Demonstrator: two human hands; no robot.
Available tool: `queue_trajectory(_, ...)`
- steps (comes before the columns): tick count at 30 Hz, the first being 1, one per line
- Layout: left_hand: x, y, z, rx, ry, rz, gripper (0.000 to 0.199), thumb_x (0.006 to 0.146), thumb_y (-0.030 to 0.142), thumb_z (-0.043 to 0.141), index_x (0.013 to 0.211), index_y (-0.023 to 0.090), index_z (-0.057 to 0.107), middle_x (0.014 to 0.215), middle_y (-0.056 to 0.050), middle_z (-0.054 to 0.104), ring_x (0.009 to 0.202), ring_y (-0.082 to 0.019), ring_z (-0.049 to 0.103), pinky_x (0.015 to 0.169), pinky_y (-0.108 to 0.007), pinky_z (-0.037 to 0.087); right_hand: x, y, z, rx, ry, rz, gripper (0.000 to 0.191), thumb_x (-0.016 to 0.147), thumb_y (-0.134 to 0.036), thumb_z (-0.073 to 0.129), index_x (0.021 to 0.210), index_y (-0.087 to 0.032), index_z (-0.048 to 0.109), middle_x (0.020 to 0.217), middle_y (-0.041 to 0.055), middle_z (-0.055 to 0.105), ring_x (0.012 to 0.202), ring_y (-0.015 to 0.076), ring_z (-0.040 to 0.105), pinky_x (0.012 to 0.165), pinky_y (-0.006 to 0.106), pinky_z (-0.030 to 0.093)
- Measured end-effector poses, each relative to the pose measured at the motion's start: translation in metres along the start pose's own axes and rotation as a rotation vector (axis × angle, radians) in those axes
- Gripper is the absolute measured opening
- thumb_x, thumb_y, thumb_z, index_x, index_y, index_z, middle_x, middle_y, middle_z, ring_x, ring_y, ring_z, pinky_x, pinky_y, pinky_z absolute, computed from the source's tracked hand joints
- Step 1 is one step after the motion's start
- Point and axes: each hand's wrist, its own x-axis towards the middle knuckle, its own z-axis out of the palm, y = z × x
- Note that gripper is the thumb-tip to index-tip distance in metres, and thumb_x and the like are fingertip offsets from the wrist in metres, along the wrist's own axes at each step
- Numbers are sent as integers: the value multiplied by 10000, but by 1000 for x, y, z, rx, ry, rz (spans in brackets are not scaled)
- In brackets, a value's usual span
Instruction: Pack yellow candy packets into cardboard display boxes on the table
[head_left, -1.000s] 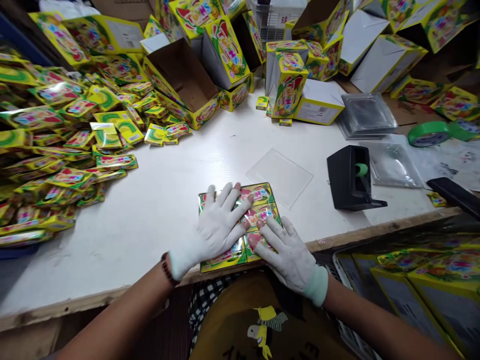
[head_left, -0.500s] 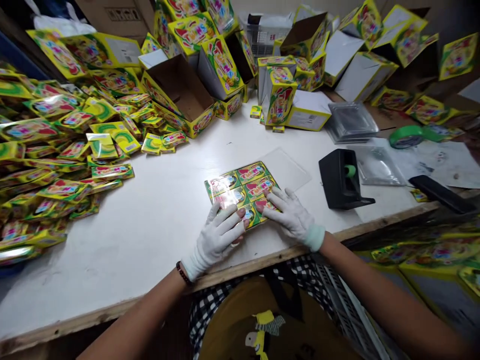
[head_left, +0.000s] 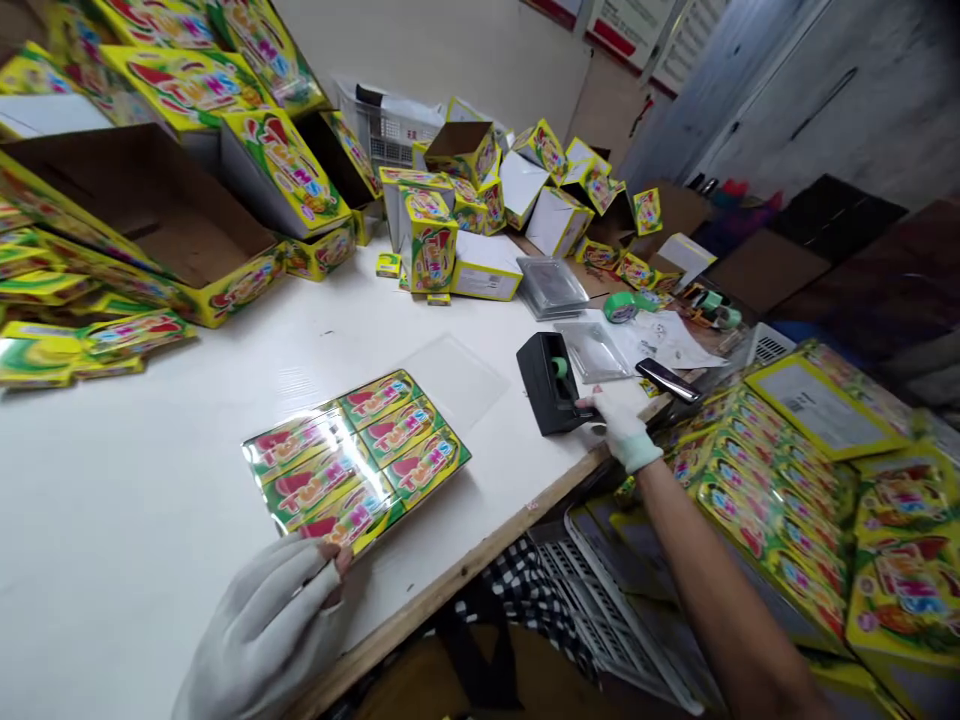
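Note:
A flat pack of small yellow-green candy boxes (head_left: 405, 440) lies on the white table, under shiny clear plastic. My left hand (head_left: 270, 610), in a white glove with bare fingertips, is closed on the pack's near edge. To the right, my gloved right hand (head_left: 616, 425) reaches the front end of a black tape dispenser (head_left: 541, 385). Its fingers are drawn together at the dispenser's tip; whatever is between them is too small to make out. A roll of green tape (head_left: 559, 367) sits inside the dispenser.
A clear plastic sheet (head_left: 457, 380) lies behind the pack. Clear trays (head_left: 551, 285), loose green tape (head_left: 619, 307) and a dark stapler-like object (head_left: 667, 380) lie beyond the dispenser. Open display cartons (head_left: 142, 200) stand at the back left. Filled cartons (head_left: 772, 500) are stacked at right.
My right hand has left the pack and moved right to the tape dispenser. My left hand has shifted from the pack's top to its near edge. The view has turned right.

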Motion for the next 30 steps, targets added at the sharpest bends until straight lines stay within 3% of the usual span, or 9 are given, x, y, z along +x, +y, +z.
queue_trajectory(4, -1, 0, 1, 9, 44, -31, 450, 772, -11, 658, 1137, 247, 610, 1027, -94, 688, 961, -248, 665, 823, -459, 600, 2, 6, 11, 62, -47, 27, 412, 685, -574, 666, 741, -169, 721, 846, 80, 711, 783, 215, 624, 700, 335, 501)
queue_trajectory(8, -1, 2, 0, 29, 22, -44, 499, 805, 46, 637, 1231, 301, 590, 1013, -82, 702, 931, -256, 677, 797, -495, 612, -15, 4, 0, 97, 37, 7, 418, 693, -560, 687, 816, -161, 723, 1092, 91, 685, 1014, 236, 605, 931, 364, 442)
queue_trajectory(10, 1, 3, 0, 45, 40, -43, 518, 829, 96, 622, 1283, 338, 566, 998, -70, 711, 907, -262, 683, 771, -515, 617, -32, 5, -7, 82, 111, -9, 388, 734, -541, 682, 837, -170, 729, 1118, 75, 672, 1069, 235, 578, 979, 351, 397)
queue_trajectory(16, 8, -2, -1, 60, 61, 80, 370, 720, 8, 732, 1024, 194, 634, 937, -126, 723, 856, -264, 695, 773, -462, 604, -67, 31, 9, 164, 88, 176, 392, 733, -547, 689, 804, -162, 700, 655, -11, 601, 623, 148, 506, 617, 273, 409)
queue_trajectory(19, 6, -5, 1, 47, 58, 77, 344, 719, 11, 733, 991, 197, 634, 949, -114, 727, 866, -257, 696, 782, -443, 601, -62, 45, 19, 204, 129, 211, 407, 713, -558, 685, 780, -157, 661, 596, -19, 565, 552, 133, 478, 551, 265, 409)
queue_trajectory(22, 4, -1, 2, 31, 52, 24, 352, 734, 14, 711, 1012, 212, 621, 988, -98, 721, 924, -251, 690, 810, -439, 600, -64, 39, 20, 231, 119, 238, 432, 709, -579, 686, 793, -158, 640, 587, -22, 551, 520, 125, 475, 524, 263, 427)
queue_trajectory(24, 6, 5, 0, 25, 33, -6, 343, 744, 5, 689, 1008, 206, 605, 1001, -94, 712, 953, -239, 678, 825, -425, 594, -78, 20, 25, 287, -7, 235, 420, 719, -564, 714, 814, -160, 651, 609, -19, 560, 527, 117, 480, 524, 253, 431)
queue_trajectory(26, 9, 12, -3, 29, 0, -21, 307, 752, -1, 670, 979, 189, 590, 989, -98, 702, 950, -224, 665, 831, -407, 585, -101, -10, 40, 397, -234, 217, 373, 746, -523, 740, 832, -167, 666, 646, -9, 582, 560, 114, 499, 538, 239, 431)
queue_trajectory(30, 15, 21, -8, 41, -27, -57, 261, 772, -23, 603, 939, 172, 559, 928, -97, 681, 894, -204, 631, 800, -377, 569, -162, -79, 88, 662, -716, 317, 323, 773, -481, 756, 845, -175, 684, 709, 16, 636, 592, 115, 552, 556, 236, 450)
